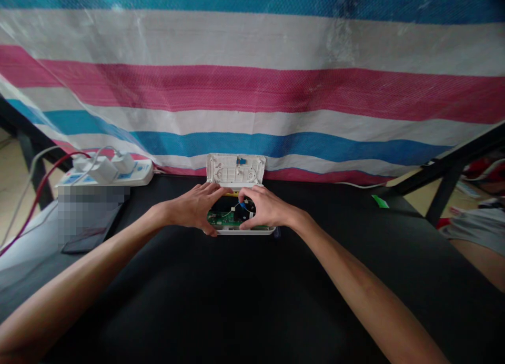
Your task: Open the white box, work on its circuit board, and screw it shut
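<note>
A small white device (252,230) lies opened on the black table (221,301), showing a green circuit board (221,219) and thin wires inside. Its white back cover (235,170) stands tilted just behind it, with a small blue part near its top edge. My left hand (193,206) grips the left end of the device, fingers curled over the far edge. My right hand (268,209) holds the right end, thumb and fingers pinched in over the inside near a blue wire. What the fingertips touch is too small to make out.
A white power strip (140,173) with white plugs and a red cable (43,182) sits at the back left. A dark flat object (84,242) lies on the left. A striped tarp (252,90) hangs behind. A green scrap (379,201) lies at the right, near another person's leg (483,259).
</note>
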{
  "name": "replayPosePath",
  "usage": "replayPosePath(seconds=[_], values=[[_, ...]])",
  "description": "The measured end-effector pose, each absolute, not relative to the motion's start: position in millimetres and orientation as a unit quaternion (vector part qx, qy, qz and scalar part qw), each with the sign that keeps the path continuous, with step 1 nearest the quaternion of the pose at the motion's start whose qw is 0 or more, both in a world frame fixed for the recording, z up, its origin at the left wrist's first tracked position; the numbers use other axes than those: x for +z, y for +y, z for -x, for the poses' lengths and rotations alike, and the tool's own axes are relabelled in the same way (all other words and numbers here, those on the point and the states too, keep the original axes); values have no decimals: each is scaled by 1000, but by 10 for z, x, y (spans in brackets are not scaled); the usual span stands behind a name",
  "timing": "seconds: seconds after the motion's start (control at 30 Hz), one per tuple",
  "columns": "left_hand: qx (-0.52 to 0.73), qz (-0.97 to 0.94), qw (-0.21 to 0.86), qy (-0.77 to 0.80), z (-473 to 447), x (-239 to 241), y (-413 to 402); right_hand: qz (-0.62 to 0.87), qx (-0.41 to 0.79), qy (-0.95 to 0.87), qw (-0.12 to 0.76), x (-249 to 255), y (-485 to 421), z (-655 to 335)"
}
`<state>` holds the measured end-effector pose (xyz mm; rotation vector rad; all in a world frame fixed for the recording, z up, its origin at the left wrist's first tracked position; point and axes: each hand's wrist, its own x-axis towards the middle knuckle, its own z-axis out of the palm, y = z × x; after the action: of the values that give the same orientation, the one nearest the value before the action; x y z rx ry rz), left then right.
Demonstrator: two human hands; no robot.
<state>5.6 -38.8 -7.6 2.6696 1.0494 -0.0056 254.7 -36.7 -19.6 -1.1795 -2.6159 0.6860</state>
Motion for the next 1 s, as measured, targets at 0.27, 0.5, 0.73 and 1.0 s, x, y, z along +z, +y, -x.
replayPosePath(seconds=[0.27, 0.5, 0.73, 1.0], values=[[-21, -915, 132, 380, -70, -61, -392, 404, 220, -881, 111, -74, -461, -2615], [-13, -921, 130, 367, -41, -97, -377, 416, 214, -879, 92, -77, -492, -2611], [-14, -920, 128, 369, -53, -82, -384, 402, 202, -884, 127, -124, -449, -2622], [-1, -921, 140, 364, -48, -86, -384, 420, 210, -877, 101, -170, -465, -2669]])
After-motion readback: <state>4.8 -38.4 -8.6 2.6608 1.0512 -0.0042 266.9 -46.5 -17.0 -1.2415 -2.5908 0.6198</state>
